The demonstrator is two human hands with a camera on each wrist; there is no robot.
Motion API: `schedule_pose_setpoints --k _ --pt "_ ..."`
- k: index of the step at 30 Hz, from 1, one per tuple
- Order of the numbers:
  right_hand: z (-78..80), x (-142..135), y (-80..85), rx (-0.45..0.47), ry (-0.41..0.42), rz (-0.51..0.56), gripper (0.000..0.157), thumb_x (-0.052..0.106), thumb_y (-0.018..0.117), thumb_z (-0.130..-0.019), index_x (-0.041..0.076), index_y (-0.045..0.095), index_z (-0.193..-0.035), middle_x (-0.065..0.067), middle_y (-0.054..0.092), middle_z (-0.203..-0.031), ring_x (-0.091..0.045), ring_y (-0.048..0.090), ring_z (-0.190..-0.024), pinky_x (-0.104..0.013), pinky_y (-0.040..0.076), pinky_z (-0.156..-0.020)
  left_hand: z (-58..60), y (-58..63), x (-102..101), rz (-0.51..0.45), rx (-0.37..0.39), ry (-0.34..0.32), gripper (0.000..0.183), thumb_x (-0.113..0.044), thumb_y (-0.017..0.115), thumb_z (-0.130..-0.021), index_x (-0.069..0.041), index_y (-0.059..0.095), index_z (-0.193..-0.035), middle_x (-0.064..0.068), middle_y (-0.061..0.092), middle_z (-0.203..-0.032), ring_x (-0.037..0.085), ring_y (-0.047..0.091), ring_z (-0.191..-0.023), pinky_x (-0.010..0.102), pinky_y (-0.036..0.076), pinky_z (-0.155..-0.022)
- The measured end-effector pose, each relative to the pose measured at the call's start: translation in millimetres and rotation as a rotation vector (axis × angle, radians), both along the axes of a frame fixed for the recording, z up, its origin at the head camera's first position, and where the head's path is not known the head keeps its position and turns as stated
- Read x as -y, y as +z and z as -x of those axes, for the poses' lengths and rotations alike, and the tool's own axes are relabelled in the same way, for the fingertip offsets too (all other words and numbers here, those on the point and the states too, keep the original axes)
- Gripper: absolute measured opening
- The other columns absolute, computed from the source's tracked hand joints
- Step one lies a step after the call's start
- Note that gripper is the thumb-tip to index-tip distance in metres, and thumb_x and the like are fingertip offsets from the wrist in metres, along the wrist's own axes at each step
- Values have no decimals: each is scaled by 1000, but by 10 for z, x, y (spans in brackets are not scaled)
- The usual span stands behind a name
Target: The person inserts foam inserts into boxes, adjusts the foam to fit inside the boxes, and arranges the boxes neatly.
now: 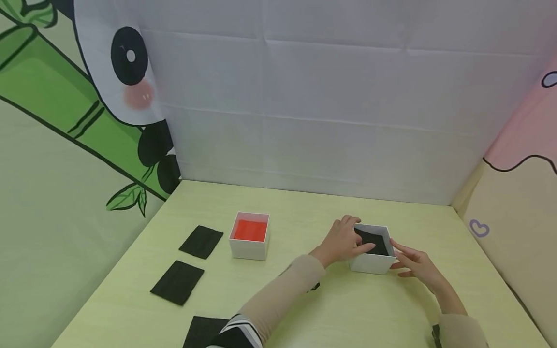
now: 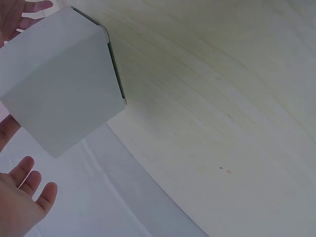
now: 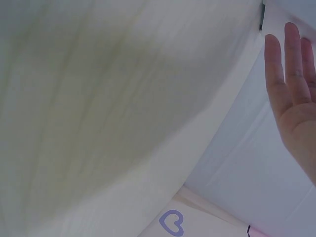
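A white open-topped box stands on the right part of the table, with a black cloth-like square inside it. My left hand reaches over the box's left side, its thumb extended over the black square and its other fingers near the back left corner. Along the right wall lies my right hand, its fingers extended at the side of the box. In the left wrist view the box appears between the left hand and the right fingertips. The right hand shows straight fingers in the right wrist view.
Another white box, holding a red-orange sheet, stands left of centre. Three black squares lie at the left: a far one, a middle one and a near one, partly hidden by the left sleeve. A white cloth wall rises behind the table.
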State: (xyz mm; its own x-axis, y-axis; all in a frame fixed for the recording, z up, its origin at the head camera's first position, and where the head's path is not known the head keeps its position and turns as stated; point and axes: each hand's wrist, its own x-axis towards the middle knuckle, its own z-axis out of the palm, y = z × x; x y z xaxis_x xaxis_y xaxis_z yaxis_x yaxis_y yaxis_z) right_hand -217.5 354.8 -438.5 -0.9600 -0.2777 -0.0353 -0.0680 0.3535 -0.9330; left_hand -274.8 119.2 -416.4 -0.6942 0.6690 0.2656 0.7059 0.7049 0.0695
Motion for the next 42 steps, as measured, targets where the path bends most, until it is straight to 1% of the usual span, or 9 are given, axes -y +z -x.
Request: schedule_pose_setpoints --k 4,11,17,22,24,27,31,36,42 --pt "-15 3 -6 -2 5 1 46 20 44 -95 -4 30 -133 19 61 -97 -31 61 -86 -42 49 -69 -36 -32 -18 56 7 -1 49 -61 37 -86 -28 72 -72 1 44 -128 16 30 -121 34 33 -90" --pt "-14 7 -10 9 -14 8 46 20 44 -95 -2 31 -133 10 62 -103 -34 60 -87 -43 49 -69 -48 -90 -62 140 -1 22 49 -64 37 -84 -31 72 -79 0 40 -131 16 26 -122 36 32 -91" --pt "-15 11 -11 18 -18 4 46 20 44 -95 -2 30 -133 18 60 -96 -35 59 -88 -43 49 -70 -43 -107 -106 160 23 31 54 -67 35 -82 -28 72 -76 2 33 -138 19 19 -128 41 25 -97" --pt "-21 8 -14 24 -16 9 47 21 44 -95 -2 30 -134 16 61 -97 -36 59 -88 -42 49 -70 -16 -99 -120 198 -67 60 59 -73 35 -77 -27 71 -74 5 29 -140 22 15 -130 43 22 -100" --pt "-24 4 -13 22 -15 9 47 21 44 -95 -2 30 -134 17 61 -98 -34 60 -88 -42 49 -69 4 -83 -126 231 -121 56 61 -75 34 -75 -27 71 -74 5 28 -141 23 15 -130 44 22 -100" --pt "-27 -1 -9 10 -9 10 46 20 43 -95 -2 29 -134 18 61 -97 -33 60 -87 -41 49 -69 32 -62 -138 286 -154 31 62 -77 34 -73 -28 71 -74 6 25 -142 23 13 -131 45 20 -101" --pt "-26 -5 -6 -2 1 20 45 18 43 -96 -1 31 -134 18 61 -98 -33 60 -88 -40 49 -68 53 -43 -162 334 -130 27 62 -79 36 -70 -28 70 -75 5 21 -145 24 9 -132 46 19 -101" --pt "-24 -7 -2 -3 -4 28 45 19 44 -95 -1 32 -134 15 61 -101 -34 60 -88 -39 49 -68 58 -44 -207 356 -81 65 61 -80 39 -68 -29 70 -79 2 16 -146 23 6 -133 47 17 -101" --pt "-11 -6 2 2 5 26 45 19 43 -96 -1 31 -134 18 60 -99 -35 60 -88 -40 49 -68 56 -59 -238 391 -23 104 59 -80 41 -67 -31 70 -85 1 12 -147 23 4 -133 48 15 -101"
